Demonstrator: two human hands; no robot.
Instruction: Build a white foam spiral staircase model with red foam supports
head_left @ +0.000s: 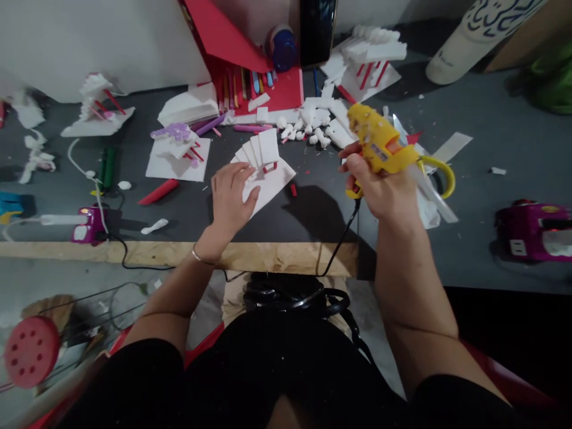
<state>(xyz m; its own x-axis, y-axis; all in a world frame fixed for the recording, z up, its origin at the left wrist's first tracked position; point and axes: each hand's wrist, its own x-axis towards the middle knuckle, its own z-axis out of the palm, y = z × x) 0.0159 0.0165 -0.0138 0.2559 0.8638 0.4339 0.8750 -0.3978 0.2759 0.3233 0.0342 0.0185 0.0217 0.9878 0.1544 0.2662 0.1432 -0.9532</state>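
My right hand (379, 182) is closed around a yellow hot glue gun (379, 140), raised over the desk with its cord hanging toward the front edge. My left hand (233, 196) lies on the left side of a small white foam model (268, 185), fingers extended and thumb apart. Fanned white strips (259, 149) stand on the model's flat base, with short red pieces under them. Beside that base on the desk lies a small red piece (294, 190).
White foam scraps (315, 122) are heaped behind the model. Similar models stand left (179, 158) and back right (369, 62). A red clay stick (158, 192), a bottle (465, 50), a phone (317, 30) and purple power blocks (531, 229) are around. Wood (286, 256) edges the desk.
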